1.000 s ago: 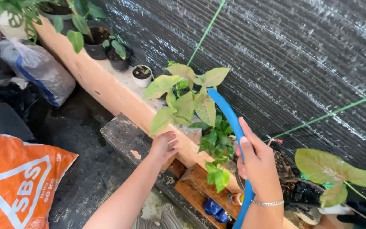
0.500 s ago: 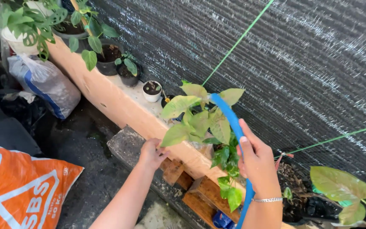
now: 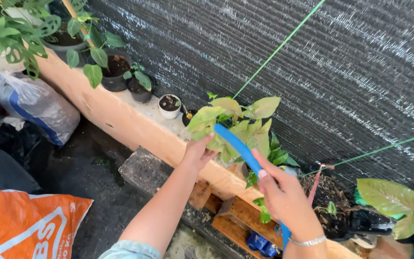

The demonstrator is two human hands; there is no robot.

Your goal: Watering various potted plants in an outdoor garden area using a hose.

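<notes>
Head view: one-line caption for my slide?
Right hand grips a blue hose while left hand reaches a pale-leaved potted plant.

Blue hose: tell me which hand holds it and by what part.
The right hand grips the blue hose partway along, well back from its free end. The left hand holds nothing; it reaches among the plant leaves.

Hose [image 3: 233,142]: blue, smooth, flexible. Runs up from the lower right, gripped in the right hand [image 3: 283,196], and arcs leftward; its open end sits among the plant's leaves.

Plant [image 3: 238,125]: pale yellow-green, broad arrow-shaped leaves, standing upright on the ledge against the dark mesh. Left hand [image 3: 198,151] touches the lower leaves at the ledge edge.
</notes>
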